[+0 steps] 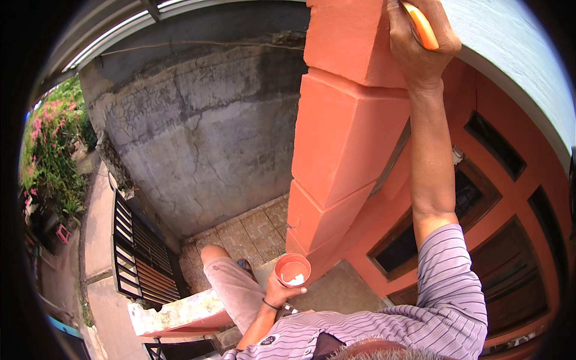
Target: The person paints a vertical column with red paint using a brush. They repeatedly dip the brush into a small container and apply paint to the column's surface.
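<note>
My left hand (280, 288) holds a small round cup (293, 268), reddish inside with a white patch in it, low in front of my body. At the top of the view, my right hand (423, 49) is raised against the upper part of an orange-painted masonry pillar (346, 144) with grooves across it. An orange handle (422, 27) of some tool is gripped in that hand; the tool's working end is hidden. The pillar's edge looks rough and chipped in places.
A cracked grey wall (202, 135) stands beyond the pillar, above floor tiles (252, 227). A low wall with a worn white top (180, 312) and a black metal gate (144, 252) lie lower left. A wood-framed window (477, 191) is on the right.
</note>
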The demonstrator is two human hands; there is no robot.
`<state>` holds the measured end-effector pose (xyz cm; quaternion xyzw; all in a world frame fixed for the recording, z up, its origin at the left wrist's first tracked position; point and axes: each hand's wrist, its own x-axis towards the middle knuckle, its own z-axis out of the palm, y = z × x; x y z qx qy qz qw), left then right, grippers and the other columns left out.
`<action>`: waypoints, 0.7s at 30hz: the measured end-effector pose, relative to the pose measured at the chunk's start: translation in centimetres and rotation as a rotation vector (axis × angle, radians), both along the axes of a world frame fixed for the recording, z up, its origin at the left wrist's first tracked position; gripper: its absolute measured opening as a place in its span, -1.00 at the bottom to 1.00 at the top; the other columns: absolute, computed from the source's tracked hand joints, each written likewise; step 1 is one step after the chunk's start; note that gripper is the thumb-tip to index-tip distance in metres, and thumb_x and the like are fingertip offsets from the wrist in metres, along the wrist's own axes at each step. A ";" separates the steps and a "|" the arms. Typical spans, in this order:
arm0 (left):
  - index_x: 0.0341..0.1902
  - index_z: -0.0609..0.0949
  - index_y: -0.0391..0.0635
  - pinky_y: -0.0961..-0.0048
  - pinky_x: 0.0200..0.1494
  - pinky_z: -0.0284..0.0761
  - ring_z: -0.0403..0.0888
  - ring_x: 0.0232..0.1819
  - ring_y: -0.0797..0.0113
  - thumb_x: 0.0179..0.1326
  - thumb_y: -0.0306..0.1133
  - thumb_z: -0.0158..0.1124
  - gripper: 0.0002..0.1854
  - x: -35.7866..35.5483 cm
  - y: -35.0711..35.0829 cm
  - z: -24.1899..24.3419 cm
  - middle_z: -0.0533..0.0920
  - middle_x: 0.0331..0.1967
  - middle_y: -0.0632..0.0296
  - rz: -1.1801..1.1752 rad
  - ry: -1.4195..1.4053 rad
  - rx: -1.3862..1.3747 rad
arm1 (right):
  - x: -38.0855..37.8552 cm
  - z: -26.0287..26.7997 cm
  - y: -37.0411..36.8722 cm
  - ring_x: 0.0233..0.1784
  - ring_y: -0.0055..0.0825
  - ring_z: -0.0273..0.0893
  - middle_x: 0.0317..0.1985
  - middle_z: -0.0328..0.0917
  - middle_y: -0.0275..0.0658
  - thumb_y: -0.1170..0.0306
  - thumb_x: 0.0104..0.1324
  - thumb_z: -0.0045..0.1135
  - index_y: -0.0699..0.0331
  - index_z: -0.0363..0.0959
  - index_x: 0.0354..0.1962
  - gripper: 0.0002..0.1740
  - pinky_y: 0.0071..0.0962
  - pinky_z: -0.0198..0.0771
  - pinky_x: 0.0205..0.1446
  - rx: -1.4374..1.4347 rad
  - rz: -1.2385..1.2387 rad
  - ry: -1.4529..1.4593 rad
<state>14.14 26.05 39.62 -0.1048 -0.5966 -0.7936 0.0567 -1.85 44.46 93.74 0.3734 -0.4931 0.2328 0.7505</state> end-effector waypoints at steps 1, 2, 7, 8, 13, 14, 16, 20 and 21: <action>0.49 0.42 -0.25 0.23 0.46 0.49 0.60 0.34 0.28 -0.35 -0.47 0.86 0.19 -0.1 0.0 0.2 0.66 0.28 0.16 -0.010 0.013 0.003 | -1.7 -0.2 0.2 -0.01 -0.44 0.77 -0.20 0.78 -0.16 0.58 0.44 0.32 0.41 0.66 -0.20 -0.96 -0.39 0.64 0.07 0.016 0.029 0.095; 0.49 0.42 -0.25 0.23 0.46 0.49 0.61 0.33 0.28 -0.35 -0.48 0.86 0.18 -0.4 0.1 0.4 0.66 0.28 0.15 -0.021 0.026 0.006 | -3.0 -0.2 0.5 -0.02 -0.43 0.77 -0.20 0.78 -0.17 0.58 0.45 0.31 0.42 0.66 -0.19 -0.95 -0.38 0.65 0.06 0.032 0.057 0.191; 0.48 0.42 -0.27 0.24 0.45 0.49 0.61 0.32 0.28 -0.34 -0.47 0.86 0.17 0.3 -0.3 0.8 0.66 0.27 0.15 0.012 -0.004 -0.024 | -3.9 -2.6 1.3 -0.01 -0.37 0.83 -0.23 0.81 -0.19 0.68 0.23 0.51 0.32 0.62 -0.25 -0.78 -0.44 0.74 0.08 0.103 0.058 0.247; 0.48 0.42 -0.28 0.24 0.45 0.48 0.61 0.32 0.28 -0.35 -0.47 0.86 0.17 0.3 -0.2 0.8 0.66 0.27 0.15 0.008 -0.010 -0.034 | -3.7 -3.0 1.7 -0.01 -0.37 0.83 -0.23 0.81 -0.18 0.67 0.23 0.51 0.32 0.62 -0.25 -0.78 -0.44 0.74 0.08 0.111 0.060 0.233; 0.48 0.42 -0.27 0.25 0.45 0.48 0.61 0.31 0.28 -0.36 -0.47 0.86 0.18 0.2 -0.1 0.4 0.66 0.26 0.15 0.019 0.017 -0.030 | -2.0 -2.7 2.1 -0.06 -0.28 0.82 -0.15 0.76 -0.01 0.69 0.29 0.46 0.33 0.55 -0.15 -0.74 -0.39 0.77 0.04 -0.020 0.158 0.315; 0.48 0.42 -0.27 0.25 0.45 0.48 0.61 0.31 0.28 -0.36 -0.47 0.86 0.18 0.2 -0.1 0.4 0.66 0.26 0.15 0.020 0.025 -0.038 | -2.4 -1.4 2.0 -0.08 -0.32 0.80 -0.09 0.75 0.01 0.67 0.30 0.46 0.35 0.52 -0.09 -0.70 -0.41 0.76 -0.02 -0.014 0.373 0.334; 0.47 0.42 -0.27 0.25 0.45 0.48 0.61 0.31 0.29 -0.36 -0.47 0.86 0.17 0.3 -0.3 0.1 0.66 0.26 0.15 0.013 0.009 -0.025 | -0.9 0.3 1.1 -0.09 -0.42 0.79 -0.18 0.77 -0.10 0.63 0.33 0.42 0.41 0.58 -0.16 -0.81 -0.44 0.72 0.00 -0.033 0.504 0.174; 0.45 0.44 -0.26 0.25 0.45 0.48 0.60 0.31 0.30 -0.34 -0.46 0.86 0.15 0.8 -0.6 0.3 0.66 0.26 0.16 0.045 -0.012 -0.019 | 2.7 3.2 -0.2 -0.14 -0.54 0.73 -0.26 0.76 -0.27 0.61 0.39 0.31 0.36 0.63 -0.24 -0.98 -0.48 0.61 -0.01 -0.097 0.437 0.027; 0.45 0.45 -0.26 0.25 0.45 0.48 0.61 0.31 0.30 -0.34 -0.46 0.86 0.14 0.0 0.5 0.6 0.67 0.26 0.16 0.013 0.011 -0.001 | 3.1 4.9 0.9 -0.19 -0.56 0.71 -0.28 0.75 -0.28 0.63 0.37 0.32 0.35 0.64 -0.25 -0.95 -0.51 0.59 -0.08 -0.053 0.367 0.093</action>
